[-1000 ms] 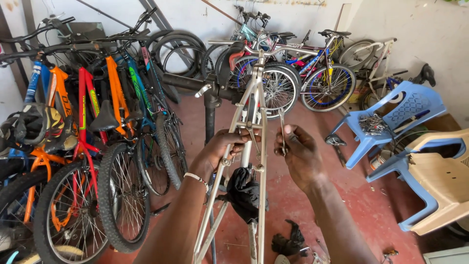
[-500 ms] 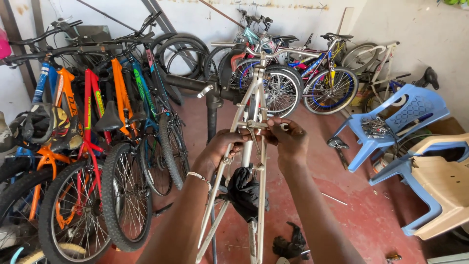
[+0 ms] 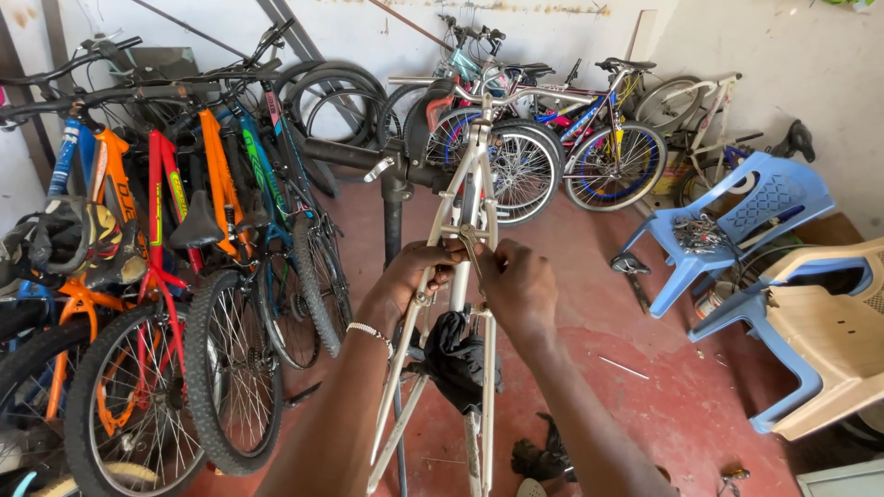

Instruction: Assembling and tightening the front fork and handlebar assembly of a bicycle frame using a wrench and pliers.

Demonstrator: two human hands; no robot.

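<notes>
Head view showed both of my hands raised to a bare silver bicycle frame clamped in a dark repair stand at the middle of the scene. My left hand was wrapped around one thin silver tube of the frame, fingers curled tight about it, a beaded bracelet on that wrist. My right hand sat just beside it on the right, fingers pressed together and pinching a small metal part at the frame's bridge; I could not tell what that part was. A black rag hung bunched on the frame just below my hands. On the left stood a tight row of bicycles, orange, red and blue, wheels toward me. Far behind the frame more bicycles leaned against the pale wall. On the right a blue plastic chair carried a heap of small metal pieces on its seat, and a beige plastic chair stood nearer. Everything rested on a red floor.
</notes>
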